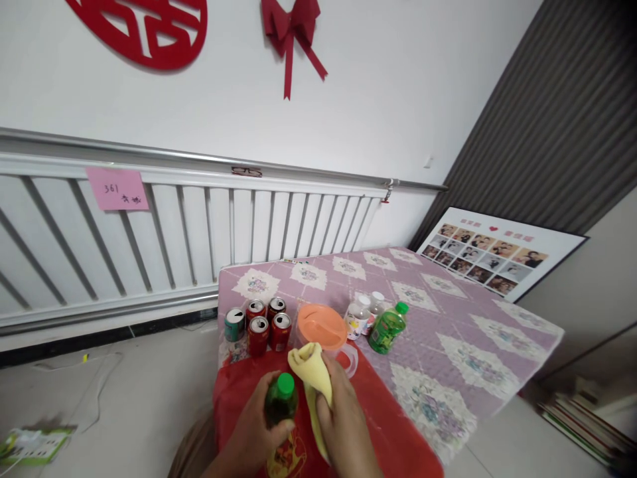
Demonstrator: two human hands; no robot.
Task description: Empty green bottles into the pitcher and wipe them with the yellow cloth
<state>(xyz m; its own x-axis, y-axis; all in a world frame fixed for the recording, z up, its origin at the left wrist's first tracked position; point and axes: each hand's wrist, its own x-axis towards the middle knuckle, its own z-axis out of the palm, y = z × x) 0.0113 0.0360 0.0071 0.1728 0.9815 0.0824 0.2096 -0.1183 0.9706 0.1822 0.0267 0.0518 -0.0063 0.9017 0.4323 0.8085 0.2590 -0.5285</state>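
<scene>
My left hand is wrapped round a dark green bottle with a bright green cap, held upright over a red cloth. Close beside it, my right hand grips a folded yellow cloth; its upper end is bunched and its lower end hangs down. Just beyond the yellow cloth sits a round container with an orange lid, with a clear plastic loop or handle near it. The lower part of the bottle is hidden by my left hand.
Several opened drink cans stand left of the container. To its right are two clear bottles and a green bottle. A flowered tablecloth covers the table. Behind it runs a white radiator; a photo board leans at right.
</scene>
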